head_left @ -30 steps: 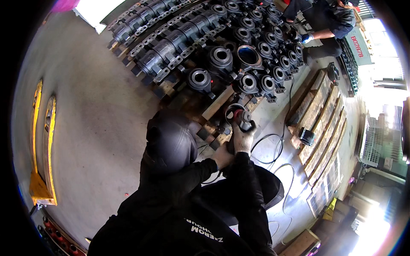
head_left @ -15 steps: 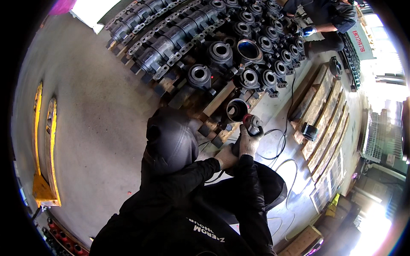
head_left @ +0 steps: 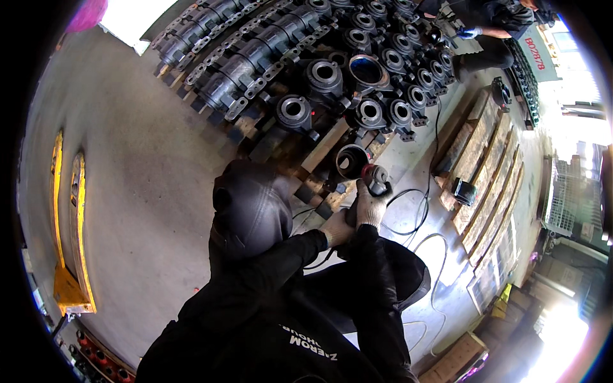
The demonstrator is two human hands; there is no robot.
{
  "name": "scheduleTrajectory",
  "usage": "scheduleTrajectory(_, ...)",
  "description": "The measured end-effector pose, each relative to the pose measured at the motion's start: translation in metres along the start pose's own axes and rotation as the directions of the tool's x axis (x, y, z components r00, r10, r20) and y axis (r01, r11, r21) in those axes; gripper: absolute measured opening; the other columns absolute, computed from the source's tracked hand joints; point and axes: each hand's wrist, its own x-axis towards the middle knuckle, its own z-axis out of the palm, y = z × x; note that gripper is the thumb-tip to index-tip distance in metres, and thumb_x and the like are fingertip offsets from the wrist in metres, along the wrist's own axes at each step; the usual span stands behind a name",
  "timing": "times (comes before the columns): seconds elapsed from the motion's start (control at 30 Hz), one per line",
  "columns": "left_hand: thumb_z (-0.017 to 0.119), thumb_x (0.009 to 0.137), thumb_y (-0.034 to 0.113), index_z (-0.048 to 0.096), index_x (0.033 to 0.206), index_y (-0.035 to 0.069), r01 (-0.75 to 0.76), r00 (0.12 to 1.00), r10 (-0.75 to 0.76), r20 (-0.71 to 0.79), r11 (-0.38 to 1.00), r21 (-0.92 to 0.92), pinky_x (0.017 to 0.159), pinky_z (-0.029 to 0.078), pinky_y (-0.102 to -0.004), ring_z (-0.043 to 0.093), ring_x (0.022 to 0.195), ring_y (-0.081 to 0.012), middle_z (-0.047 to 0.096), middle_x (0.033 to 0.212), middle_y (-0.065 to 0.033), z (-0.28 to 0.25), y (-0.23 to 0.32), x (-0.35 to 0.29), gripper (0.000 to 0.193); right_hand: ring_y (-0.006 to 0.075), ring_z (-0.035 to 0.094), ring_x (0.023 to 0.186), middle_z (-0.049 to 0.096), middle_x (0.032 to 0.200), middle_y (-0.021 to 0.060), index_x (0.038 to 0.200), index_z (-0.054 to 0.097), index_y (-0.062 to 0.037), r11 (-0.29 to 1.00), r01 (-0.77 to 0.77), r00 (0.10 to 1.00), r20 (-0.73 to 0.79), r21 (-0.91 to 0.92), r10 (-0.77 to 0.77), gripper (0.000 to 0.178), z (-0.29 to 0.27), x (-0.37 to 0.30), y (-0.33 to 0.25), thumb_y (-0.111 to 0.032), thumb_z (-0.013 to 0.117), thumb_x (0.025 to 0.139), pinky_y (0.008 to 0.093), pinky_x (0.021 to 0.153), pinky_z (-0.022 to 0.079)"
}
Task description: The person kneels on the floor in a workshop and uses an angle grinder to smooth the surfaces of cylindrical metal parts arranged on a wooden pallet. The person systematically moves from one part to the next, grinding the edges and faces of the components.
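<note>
Both my hands wear pale knit gloves and are closed round one angle grinder. My right hand grips it close to its grey and red head. Behind it, my left hand wraps the dark rear body, mostly hidden by the gloves. The grinder's head is at the near rim of a dark hollow cylindrical metal part, which sits at the pallet's near corner with its round opening toward me. Whether the disc touches the rim I cannot make out.
Several black castings with round bores crowd the wooden pallet, beside long ribbed housings. A black cable curls over the floor. At right lies a slatted pallet; a yellow pallet jack stands left. A co-worker's gloved hand shows at far right.
The view has shifted slightly, so the pallet and castings appear a little further left. Both hands keep their hold on the grinder, its head still beside the cylindrical part.
</note>
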Motion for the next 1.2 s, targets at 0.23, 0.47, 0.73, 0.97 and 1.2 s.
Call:
scheduleTrajectory(0.23, 0.085, 0.082, 0.034, 0.056, 0.122, -0.006, -0.089, 0.995, 0.093, 0.023, 0.986, -0.142, 0.097, 0.053, -0.0402, 0.068, 0.115, -0.0326, 0.070, 0.120, -0.0219, 0.014, -0.024, 0.005, 0.063, 0.0303, 0.063, 0.121, 0.061, 0.136, 0.0221, 0.152, 0.033, -0.0023, 0.996, 0.014, 1.000, 0.025, 0.086, -0.016, 0.093, -0.003, -0.011, -0.005, -0.031, 0.086, 0.082, 0.0382, 0.106, 0.047)
scheduleTrajectory(0.47, 0.079, 0.087, 0.039, 0.057, 0.125, -0.003, -0.062, 0.998, 0.062, 0.001, 0.998, -0.005, 0.096, 0.053, -0.0415, 0.069, 0.114, -0.0332, 0.072, 0.119, -0.0188, 0.008, -0.028, -0.003, 0.061, 0.0331, 0.063, 0.123, 0.061, 0.136, 0.0245, 0.153, 0.032, -0.0017, 0.996, -0.008, 0.998, 0.055, 0.088, 0.003, 0.097, 0.000, -0.016, 0.006, -0.036, 0.087, 0.080, 0.0388, 0.106, 0.047)
scheduleTrajectory(0.73, 0.077, 0.088, 0.041, 0.058, 0.130, 0.002, -0.314, 0.947, 0.299, -0.119, 0.939, -0.143, 0.098, 0.053, -0.0429, 0.068, 0.114, -0.0351, 0.071, 0.119, -0.0208, 0.028, -0.084, -0.012, 0.060, 0.0268, 0.064, 0.117, 0.062, 0.130, 0.0190, 0.148, 0.035, -0.0050, 0.996, 0.084, 0.989, 0.121, -0.018, -0.081, 0.086, 0.008, -0.045, 0.022, -0.028, 0.087, 0.084, 0.0378, 0.102, 0.050)
scheduleTrajectory(0.97, 0.080, 0.087, 0.036, 0.055, 0.133, -0.001, -0.073, 0.996, 0.075, -0.043, 0.997, 0.028, 0.100, 0.052, -0.0408, 0.067, 0.118, -0.0317, 0.069, 0.126, -0.0212, 0.010, -0.034, -0.031, 0.064, 0.0280, 0.064, 0.116, 0.062, 0.131, 0.0196, 0.150, 0.035, -0.0026, 0.999, 0.008, 1.000, 0.010, -0.043, -0.008, 0.091, -0.002, -0.040, 0.013, -0.029, 0.089, 0.081, 0.0383, 0.101, 0.051)
scheduleTrajectory(1.2, 0.083, 0.084, 0.037, 0.057, 0.130, 0.001, -0.218, 0.974, 0.205, -0.092, 0.962, -0.163, 0.099, 0.052, -0.0393, 0.067, 0.116, -0.0304, 0.070, 0.124, -0.0182, 0.030, -0.113, 0.009, 0.065, 0.0368, 0.067, 0.118, 0.067, 0.126, 0.0268, 0.152, 0.033, -0.0076, 0.996, 0.086, 0.990, 0.110, 0.025, -0.089, 0.094, 0.010, -0.045, 0.014, -0.036, 0.087, 0.081, 0.0427, 0.103, 0.050)
